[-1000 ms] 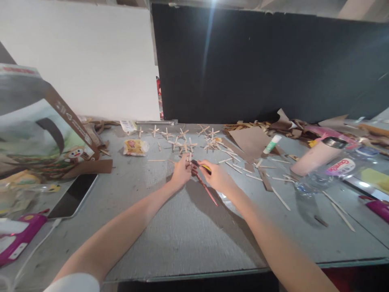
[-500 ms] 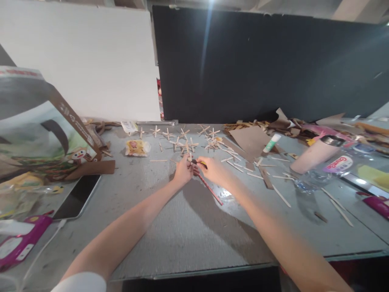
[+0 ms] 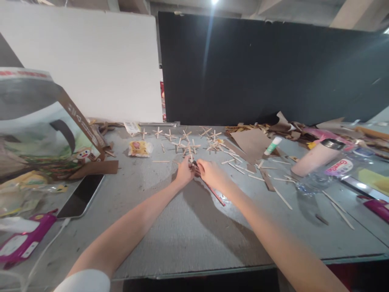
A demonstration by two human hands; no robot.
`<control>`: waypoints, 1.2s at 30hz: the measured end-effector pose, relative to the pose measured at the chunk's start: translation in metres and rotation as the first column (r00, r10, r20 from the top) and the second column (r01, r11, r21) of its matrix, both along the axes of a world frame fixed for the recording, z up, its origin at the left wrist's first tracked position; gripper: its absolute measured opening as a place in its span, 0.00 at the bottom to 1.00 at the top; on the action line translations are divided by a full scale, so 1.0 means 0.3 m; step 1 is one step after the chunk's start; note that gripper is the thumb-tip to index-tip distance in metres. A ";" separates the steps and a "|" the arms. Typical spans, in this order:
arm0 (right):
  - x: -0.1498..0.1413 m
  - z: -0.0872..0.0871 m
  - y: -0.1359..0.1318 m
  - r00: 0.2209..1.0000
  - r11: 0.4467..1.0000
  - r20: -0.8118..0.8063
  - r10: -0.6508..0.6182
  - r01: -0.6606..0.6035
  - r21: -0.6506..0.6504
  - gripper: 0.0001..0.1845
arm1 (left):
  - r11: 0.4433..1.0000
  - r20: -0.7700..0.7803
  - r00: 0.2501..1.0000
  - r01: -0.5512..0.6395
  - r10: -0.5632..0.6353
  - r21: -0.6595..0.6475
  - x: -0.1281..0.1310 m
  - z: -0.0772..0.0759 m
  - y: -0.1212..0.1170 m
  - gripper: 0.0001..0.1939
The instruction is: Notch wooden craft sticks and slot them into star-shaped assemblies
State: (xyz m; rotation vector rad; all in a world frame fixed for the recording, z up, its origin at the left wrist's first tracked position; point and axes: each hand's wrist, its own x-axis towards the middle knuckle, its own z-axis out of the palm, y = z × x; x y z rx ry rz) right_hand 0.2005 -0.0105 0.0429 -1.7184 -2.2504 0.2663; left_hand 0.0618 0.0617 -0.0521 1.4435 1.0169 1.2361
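Note:
Over the middle of the table, my left hand (image 3: 184, 172) is closed with a small wooden stick (image 3: 191, 155) standing up between its fingertips. Right beside it, my right hand (image 3: 209, 173) pinches a small black-and-yellow tool (image 3: 195, 163), its dark end at the stick; the fingers cover most of it and its exact kind is unclear. A thin red pencil-like rod (image 3: 217, 197) slants out below the hands, and its upper end is hidden, so I cannot tell whether a hand holds it. Several star shapes of crossed wooden sticks (image 3: 185, 147) stand just beyond.
Loose wooden sticks (image 3: 255, 177), brown cardboard (image 3: 249, 142) and a glue stick (image 3: 272, 146) lie to the right, near a pink tumbler (image 3: 316, 158) and a plastic bottle (image 3: 322, 178). At left are a phone (image 3: 80, 197), a printed bag (image 3: 39, 129) and a small yellow packet (image 3: 139, 149).
My right hand has turned and closed in, so the tool's yellow part is now covered by its fingers. The whole view has shifted slightly; the left hand still grips the stick.

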 end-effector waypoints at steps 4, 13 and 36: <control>0.032 0.082 0.071 0.996 0.996 -0.020 0.083 -0.083 -0.029 0.13 | 0.999 0.021 0.999 0.035 -0.034 -0.031 0.017 -0.006 0.003 0.19; 0.000 -0.049 -0.020 0.994 1.000 -0.104 -0.018 0.019 0.013 0.15 | 0.998 0.024 0.998 0.058 -0.057 -0.013 -0.008 0.014 -0.009 0.22; -0.002 -0.019 -0.001 0.994 1.000 -0.112 -0.013 0.011 -0.018 0.12 | 0.999 0.010 0.999 0.052 -0.052 0.008 0.004 0.007 -0.011 0.25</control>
